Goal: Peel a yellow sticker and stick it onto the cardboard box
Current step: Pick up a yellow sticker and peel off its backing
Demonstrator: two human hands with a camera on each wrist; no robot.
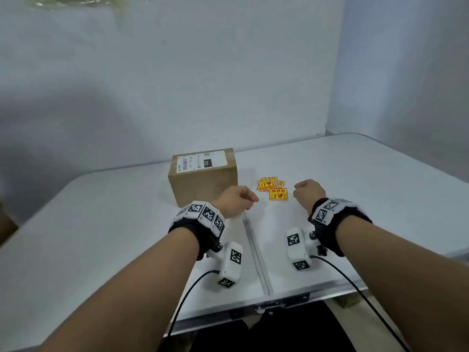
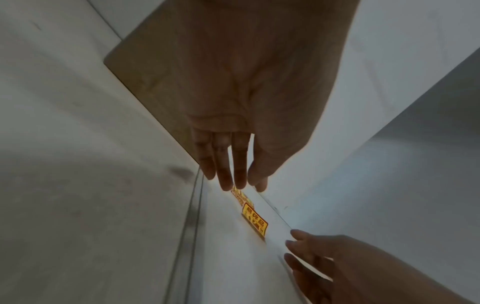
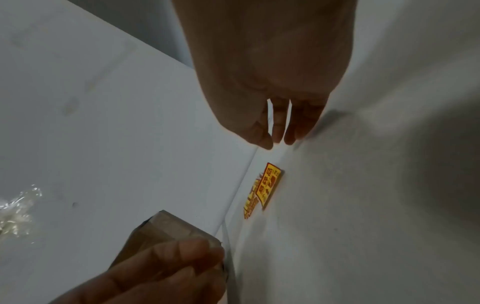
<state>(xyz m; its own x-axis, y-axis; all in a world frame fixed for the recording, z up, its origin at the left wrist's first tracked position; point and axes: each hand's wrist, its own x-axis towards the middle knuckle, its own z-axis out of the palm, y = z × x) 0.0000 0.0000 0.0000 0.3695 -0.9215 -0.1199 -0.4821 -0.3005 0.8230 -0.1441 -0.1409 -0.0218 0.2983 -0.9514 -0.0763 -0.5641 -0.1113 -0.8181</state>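
A brown cardboard box [image 1: 203,184] with a white shipping label on top stands on the white table [image 1: 101,237]. To its right lies a small pile of yellow stickers [image 1: 270,184] with red print; one sticker [image 1: 278,194] lies nearest me. My left hand [image 1: 237,200] hovers in front of the box's right corner, left of the stickers, with relaxed fingers [image 2: 240,164] that hold nothing. My right hand [image 1: 308,191] hovers just right of the stickers, with loose, empty fingers [image 3: 291,131]. The nearest sticker [image 2: 255,221] [image 3: 269,184] lies flat between both hands.
A seam [image 1: 256,252] runs down the middle of the folding table toward its front edge. White walls close in the back and right side. A brown object [image 1: 6,224] shows at the far left. Crumpled clear plastic [image 3: 15,214] shows up in the right wrist view.
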